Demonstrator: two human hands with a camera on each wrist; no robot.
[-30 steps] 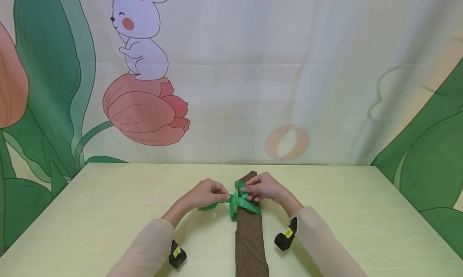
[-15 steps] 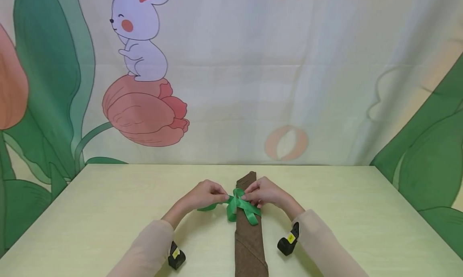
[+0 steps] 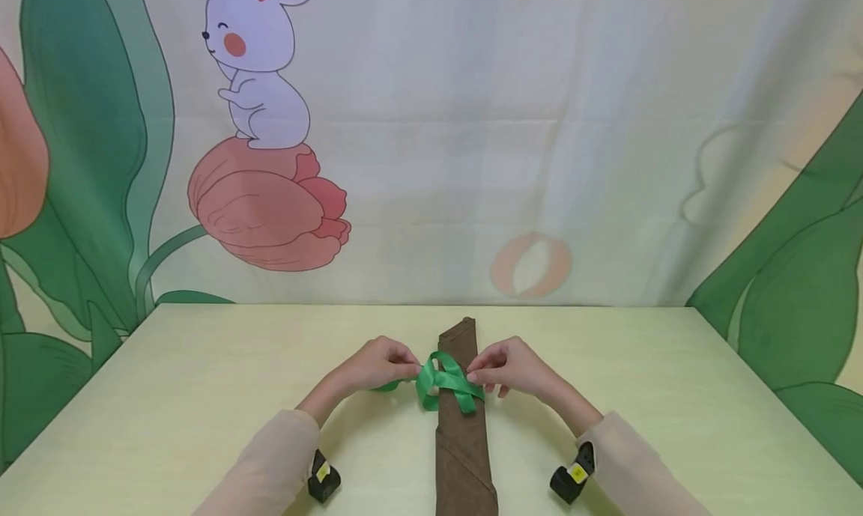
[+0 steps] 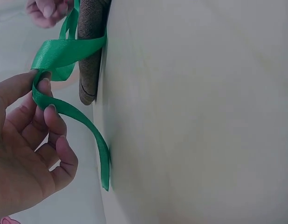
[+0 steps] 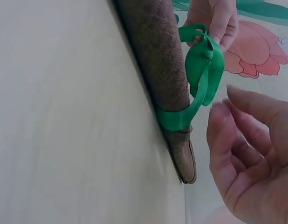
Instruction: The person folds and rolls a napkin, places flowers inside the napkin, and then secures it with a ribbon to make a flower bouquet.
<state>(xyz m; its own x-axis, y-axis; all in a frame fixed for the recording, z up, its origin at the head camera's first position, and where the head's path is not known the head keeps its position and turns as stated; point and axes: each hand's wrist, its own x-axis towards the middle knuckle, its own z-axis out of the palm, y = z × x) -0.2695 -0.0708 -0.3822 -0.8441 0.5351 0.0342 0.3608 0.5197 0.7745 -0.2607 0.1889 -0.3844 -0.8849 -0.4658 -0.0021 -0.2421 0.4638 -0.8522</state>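
Observation:
A long roll of brown cloth lies on the table, pointing away from me. Green ribbon goes round it near its far end, with loops and a knot on top. My left hand is left of the roll and pinches the ribbon between thumb and fingers. A loose ribbon tail hangs from that hand in the left wrist view. My right hand is just right of the roll. In the right wrist view, its loosely bent fingers are apart from the ribbon and hold nothing.
The pale yellow table reaches back to a printed curtain with a rabbit and tulips. A black wrist camera hangs at the left sleeve, another black camera at the right one.
My right hand has let go of the ribbon and moved right, away from the knot. A short ribbon end now lies down over the roll. My left hand has barely moved.

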